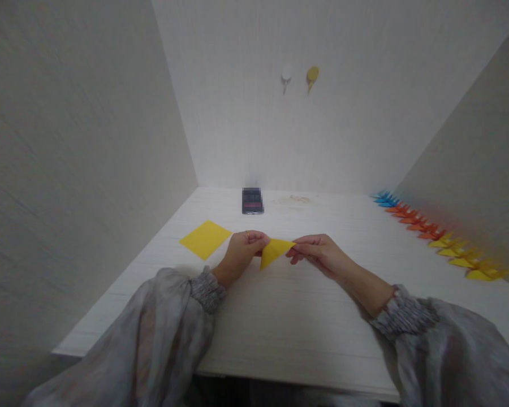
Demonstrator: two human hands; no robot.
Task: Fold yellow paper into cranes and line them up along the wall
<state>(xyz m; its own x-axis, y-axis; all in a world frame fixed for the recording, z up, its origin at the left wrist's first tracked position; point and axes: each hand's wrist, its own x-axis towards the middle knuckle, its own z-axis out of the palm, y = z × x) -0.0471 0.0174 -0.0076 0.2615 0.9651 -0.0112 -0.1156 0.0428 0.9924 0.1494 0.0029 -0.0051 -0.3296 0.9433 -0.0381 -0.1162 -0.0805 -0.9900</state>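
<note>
Both hands are pinched shut on the yellow paper triangle (275, 250): left hand (242, 249) on its left corner, right hand (318, 253) on the right tip. They hold it just above the middle of the table (288, 316). Imo a clean fold here wants the top edge taut and the points lined up before any creasing. A flat yellow square (205, 238) lies just left, a dark phone (253, 200) sits farther back, and a row of folded pieces (436, 234) lines the right edge.

No legible text (phone (253, 200) screen blurred).
</note>
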